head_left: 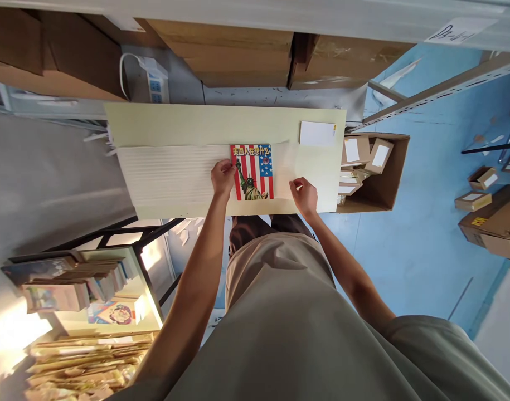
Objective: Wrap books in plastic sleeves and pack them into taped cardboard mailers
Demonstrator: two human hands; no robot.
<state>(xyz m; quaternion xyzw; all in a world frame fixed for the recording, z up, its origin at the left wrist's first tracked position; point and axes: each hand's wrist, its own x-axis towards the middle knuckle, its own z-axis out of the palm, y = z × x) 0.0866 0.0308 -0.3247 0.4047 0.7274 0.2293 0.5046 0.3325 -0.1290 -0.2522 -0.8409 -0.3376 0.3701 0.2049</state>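
Observation:
A book (255,170) with a stars-and-stripes cover and a green statue lies on a pale yellow table (175,122). It rests on a white ribbed sheet (166,175) that stretches left across the table. My left hand (222,177) pinches the book's left edge. My right hand (304,195) is closed on the translucent right end of the sheet, just right of the book.
A white card (317,133) lies at the table's far right corner. An open carton (374,170) of small boxes stands right of the table. More boxes (495,220) sit on the blue floor. A power strip (154,81) and cartons lie beyond; stacked books (66,284) lower left.

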